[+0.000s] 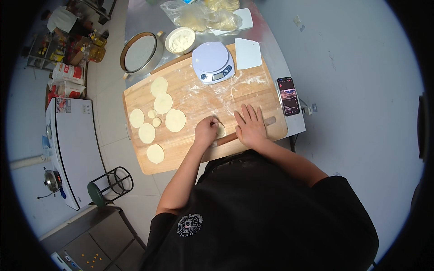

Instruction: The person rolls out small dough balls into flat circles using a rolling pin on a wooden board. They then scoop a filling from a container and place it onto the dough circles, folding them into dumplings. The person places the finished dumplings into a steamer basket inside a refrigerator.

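Observation:
My left hand [206,132] pinches the left edge of a small dough disc [221,129], which lies near the front edge of the wooden board [200,152]. Part of that disc is hidden by my fingers. Flat on a wooden rolling pin [226,139] rests my right hand [251,128], fingers spread and palm over the pin's middle. The pin lies just in front of the disc, with its right end [270,121] showing beyond my hand. On the board's left side are several flat dough rounds [175,120] and two small dough pieces [156,122].
A digital kitchen scale [213,59] and a white dough scraper [248,54] sit at the board's back. Behind stand a round sieve [154,56], a bowl of white food [180,40] and plastic bags [193,17]. A phone [288,96] lies right. A person [62,20] is far left.

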`<action>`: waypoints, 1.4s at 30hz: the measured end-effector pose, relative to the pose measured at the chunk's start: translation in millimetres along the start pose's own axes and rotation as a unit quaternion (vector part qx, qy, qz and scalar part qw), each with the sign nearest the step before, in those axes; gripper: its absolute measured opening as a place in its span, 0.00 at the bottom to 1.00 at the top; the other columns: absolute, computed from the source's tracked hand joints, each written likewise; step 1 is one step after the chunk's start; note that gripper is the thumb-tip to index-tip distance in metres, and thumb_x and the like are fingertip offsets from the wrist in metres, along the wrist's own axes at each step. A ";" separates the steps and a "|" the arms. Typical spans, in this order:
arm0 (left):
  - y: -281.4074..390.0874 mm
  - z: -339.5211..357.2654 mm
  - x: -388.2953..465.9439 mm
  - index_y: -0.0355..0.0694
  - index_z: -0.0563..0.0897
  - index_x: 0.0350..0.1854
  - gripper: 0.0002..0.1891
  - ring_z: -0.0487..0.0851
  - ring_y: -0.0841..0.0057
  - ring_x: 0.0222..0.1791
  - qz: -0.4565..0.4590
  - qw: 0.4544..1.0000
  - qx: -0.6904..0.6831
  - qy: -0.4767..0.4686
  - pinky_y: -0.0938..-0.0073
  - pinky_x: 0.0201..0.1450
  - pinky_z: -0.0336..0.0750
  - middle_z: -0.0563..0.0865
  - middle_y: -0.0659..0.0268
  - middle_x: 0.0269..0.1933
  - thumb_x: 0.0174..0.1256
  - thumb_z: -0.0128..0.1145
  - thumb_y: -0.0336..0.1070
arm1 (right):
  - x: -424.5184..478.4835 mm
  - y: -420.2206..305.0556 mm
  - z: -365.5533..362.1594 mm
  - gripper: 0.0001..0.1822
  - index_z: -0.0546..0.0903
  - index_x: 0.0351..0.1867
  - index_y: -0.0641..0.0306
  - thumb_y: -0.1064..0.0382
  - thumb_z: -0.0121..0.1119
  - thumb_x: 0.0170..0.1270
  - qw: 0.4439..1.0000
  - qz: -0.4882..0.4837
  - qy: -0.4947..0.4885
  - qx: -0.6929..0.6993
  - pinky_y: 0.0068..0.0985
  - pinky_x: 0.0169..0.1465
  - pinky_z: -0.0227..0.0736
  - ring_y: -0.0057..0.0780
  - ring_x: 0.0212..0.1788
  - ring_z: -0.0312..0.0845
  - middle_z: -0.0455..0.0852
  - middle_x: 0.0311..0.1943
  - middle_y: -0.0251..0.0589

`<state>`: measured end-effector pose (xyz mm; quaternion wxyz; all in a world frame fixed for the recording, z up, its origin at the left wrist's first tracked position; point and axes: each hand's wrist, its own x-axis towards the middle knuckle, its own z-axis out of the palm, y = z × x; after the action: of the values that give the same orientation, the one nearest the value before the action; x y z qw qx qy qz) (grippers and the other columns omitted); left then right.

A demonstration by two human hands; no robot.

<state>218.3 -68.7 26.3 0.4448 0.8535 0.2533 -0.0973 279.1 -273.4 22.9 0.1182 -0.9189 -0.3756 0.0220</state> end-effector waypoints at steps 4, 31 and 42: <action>-6.9 6.8 -8.2 0.37 0.85 0.40 0.08 0.87 0.57 0.42 0.015 1.000 -0.009 0.003 0.61 0.47 0.80 0.89 0.52 0.39 0.60 0.59 0.27 | -3.8 -2.1 -2.6 0.30 0.72 0.70 0.57 0.52 0.52 0.67 1.000 -0.002 0.004 -0.004 0.57 0.75 0.45 0.52 0.75 0.55 0.64 0.73 0.55; 20.7 1.5 7.8 0.38 0.87 0.35 0.08 0.86 0.53 0.40 0.074 0.984 0.157 -0.043 0.57 0.45 0.79 0.88 0.50 0.37 0.59 0.61 0.36 | 65.5 2.5 1.9 0.30 0.72 0.69 0.57 0.50 0.51 0.68 1.000 0.002 0.025 -0.012 0.56 0.76 0.43 0.53 0.75 0.53 0.65 0.72 0.56; 4.9 -2.7 -9.5 0.38 0.86 0.43 0.09 0.87 0.60 0.36 0.026 0.996 0.057 -0.070 0.67 0.44 0.79 0.89 0.54 0.35 0.63 0.61 0.34 | 5.0 -0.7 -3.0 0.30 0.74 0.68 0.58 0.51 0.54 0.66 0.999 -0.033 0.010 0.008 0.56 0.74 0.47 0.51 0.75 0.56 0.66 0.71 0.55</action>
<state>212.6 -72.2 35.1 0.4142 0.8751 0.1931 -0.1592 282.6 -270.1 26.3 0.1295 -0.9051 -0.4048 0.0121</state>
